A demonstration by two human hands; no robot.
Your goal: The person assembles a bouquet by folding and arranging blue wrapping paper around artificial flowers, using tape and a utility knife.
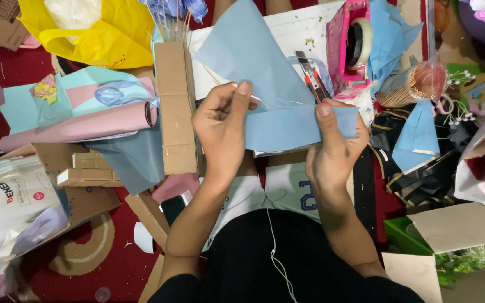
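light blue paper sheet (265, 73), folded, creased

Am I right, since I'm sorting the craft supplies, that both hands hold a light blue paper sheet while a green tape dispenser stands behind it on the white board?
Not quite: the tape dispenser is pink, not green, as the head view shows. The rest holds: the left hand and right hand both hold the light blue paper sheet, and the dispenser stands behind it on the white board.
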